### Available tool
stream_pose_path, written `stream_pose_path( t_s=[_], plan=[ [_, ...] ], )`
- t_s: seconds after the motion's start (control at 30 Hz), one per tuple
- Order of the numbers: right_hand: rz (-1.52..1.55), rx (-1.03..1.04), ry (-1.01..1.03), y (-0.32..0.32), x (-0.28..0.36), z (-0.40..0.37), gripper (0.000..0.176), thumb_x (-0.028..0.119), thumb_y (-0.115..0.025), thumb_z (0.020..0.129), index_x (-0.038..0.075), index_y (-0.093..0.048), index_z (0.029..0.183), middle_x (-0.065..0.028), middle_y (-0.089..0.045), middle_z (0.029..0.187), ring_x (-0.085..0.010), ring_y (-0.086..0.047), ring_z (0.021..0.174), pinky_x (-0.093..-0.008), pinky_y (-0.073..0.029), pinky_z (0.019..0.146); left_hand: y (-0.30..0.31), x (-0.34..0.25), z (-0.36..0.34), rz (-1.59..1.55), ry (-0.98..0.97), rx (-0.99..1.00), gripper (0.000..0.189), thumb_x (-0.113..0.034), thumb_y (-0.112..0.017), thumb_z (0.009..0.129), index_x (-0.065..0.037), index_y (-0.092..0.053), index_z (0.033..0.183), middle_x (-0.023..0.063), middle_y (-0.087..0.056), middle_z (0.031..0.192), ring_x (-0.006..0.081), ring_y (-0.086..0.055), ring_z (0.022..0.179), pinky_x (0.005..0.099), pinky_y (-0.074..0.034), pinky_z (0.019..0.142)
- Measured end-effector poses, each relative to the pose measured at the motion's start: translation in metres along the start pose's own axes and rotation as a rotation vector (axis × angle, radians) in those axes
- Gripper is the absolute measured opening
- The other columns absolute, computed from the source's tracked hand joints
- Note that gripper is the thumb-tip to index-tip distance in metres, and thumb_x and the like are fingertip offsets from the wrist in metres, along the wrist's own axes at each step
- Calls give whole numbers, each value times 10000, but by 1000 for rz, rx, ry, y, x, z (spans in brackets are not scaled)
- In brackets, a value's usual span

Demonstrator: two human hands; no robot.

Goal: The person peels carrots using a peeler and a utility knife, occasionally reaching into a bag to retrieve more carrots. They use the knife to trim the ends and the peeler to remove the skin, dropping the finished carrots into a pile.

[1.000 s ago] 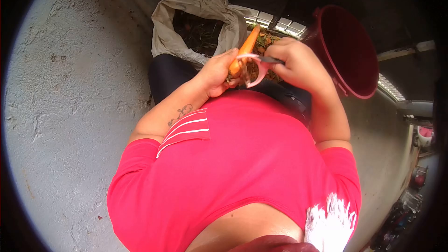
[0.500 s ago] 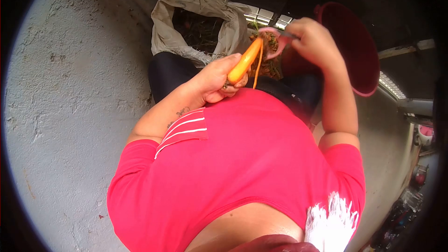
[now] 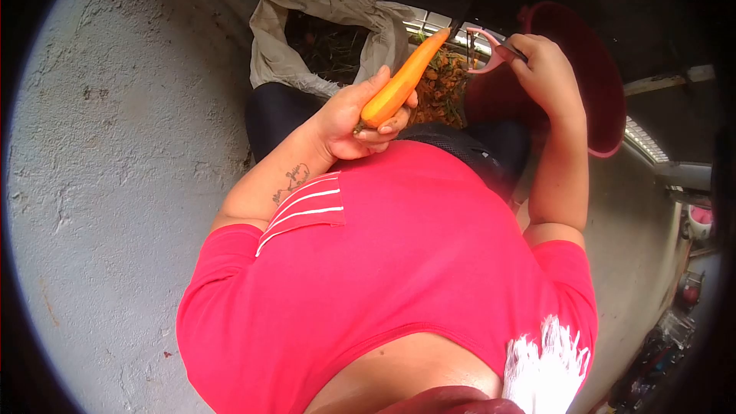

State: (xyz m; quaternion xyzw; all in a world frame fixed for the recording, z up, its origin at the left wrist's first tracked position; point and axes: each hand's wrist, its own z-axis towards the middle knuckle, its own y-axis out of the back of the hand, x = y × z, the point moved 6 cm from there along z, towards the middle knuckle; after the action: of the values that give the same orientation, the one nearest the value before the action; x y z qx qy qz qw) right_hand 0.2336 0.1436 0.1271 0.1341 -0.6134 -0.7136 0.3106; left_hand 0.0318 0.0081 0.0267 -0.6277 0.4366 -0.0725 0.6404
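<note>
An orange carrot (image 3: 405, 80) lies across my left hand (image 3: 351, 119), its thick end by my palm and its tip pointing up and right. The fingers are wrapped round its lower part, and its visible side looks peeled. In my right hand (image 3: 549, 69) is a pink peeler (image 3: 487, 61) with a dark handle, held a short way to the right of the carrot and apart from it. Beneath and beyond them is a heap of orange and green peelings (image 3: 443, 80).
A whitish woven sack (image 3: 264, 50) with greenish scraps inside stands open at the upper left. A large dark red tub (image 3: 613, 107) is at the right. The rough grey wall (image 3: 115, 184) runs along my left side.
The peeler has come off the carrot and moved right. A thin strip of peel that hung from the carrot is gone from it. The carrot's tip has shifted up and right.
</note>
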Motion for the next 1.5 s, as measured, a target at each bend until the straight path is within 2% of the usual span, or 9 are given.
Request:
stream_pose_path(
  t_s=[0.5,0.7,0.8,1.0,1.1,1.17,1.2,1.27,1.5],
  plan=[
    [-5,6,7,-7,3,-10,134,169,-607,819,41,-641,841,-146,-635,825,-359,-608,830,-456,-483,702,-4,-3,0,-7,-14,54,538,-548,-293,1020,-56,-496,1099,11,-481,635,19,-314,365,178,-244,361],
    [1,-81,37,2,14,-13,148,173,-601,829,27,-619,811,-138,-635,819,-363,-588,823,-447,-477,722,1,-3,2,-2,-85,89,453,-445,-337,1034,-43,-499,1167,59,-497,720,73,-399,476,172,-302,420],
    [54,-76,78,3,19,-13,159,175,-606,830,18,-611,804,-148,-630,815,-369,-581,818,-446,-472,722,5,-2,0,19,-115,-74,420,-390,-362,1035,-36,-487,1224,82,-516,794,99,-446,546,177,-349,462],
    [145,-28,93,-1,32,-14,172,130,-621,858,-23,-580,792,-175,-585,764,-363,-565,761,-424,-441,683,11,-11,-3,319,-279,-234,369,-333,-440,1022,-38,-481,1239,94,-564,844,116,-461,557,205,-385,515],
    [150,-10,74,-4,31,-11,202,165,-626,857,-20,-588,786,-184,-588,758,-379,-568,740,-438,-444,664,33,-10,1,447,-314,-263,432,-363,-376,1036,-30,-448,1302,80,-537,862,105,-458,574,196,-383,494],
    [147,0,69,-6,33,-9,266,240,-626,866,-9,-606,779,-192,-604,762,-395,-575,730,-458,-448,644,40,-8,0,232,-274,-205,423,-361,-380,1033,-34,-455,1291,77,-530,852,103,-459,580,201,-373,487],
    [159,11,70,-7,35,-9,237,207,-630,860,-15,-600,781,-188,-593,753,-386,-572,733,-448,-445,650,39,-8,-1,124,-254,-176,418,-360,-383,1031,-36,-458,1286,75,-527,847,102,-459,583,204,-369,483],
    [179,32,69,-10,41,-9,184,139,-638,847,-27,-587,786,-181,-572,737,-369,-565,737,-429,-439,663,33,-11,-1,81,-250,-183,397,-350,-389,1026,-38,-471,1258,70,-520,839,104,-451,571,204,-361,484],
    [244,97,211,-25,75,-7,161,140,-656,813,-6,-602,771,-182,-579,735,-377,-575,756,-443,-448,664,46,-7,1,119,-273,-304,294,-298,-388,1019,-73,-505,1168,88,-552,835,115,-480,555,212,-334,426]
  ],
)
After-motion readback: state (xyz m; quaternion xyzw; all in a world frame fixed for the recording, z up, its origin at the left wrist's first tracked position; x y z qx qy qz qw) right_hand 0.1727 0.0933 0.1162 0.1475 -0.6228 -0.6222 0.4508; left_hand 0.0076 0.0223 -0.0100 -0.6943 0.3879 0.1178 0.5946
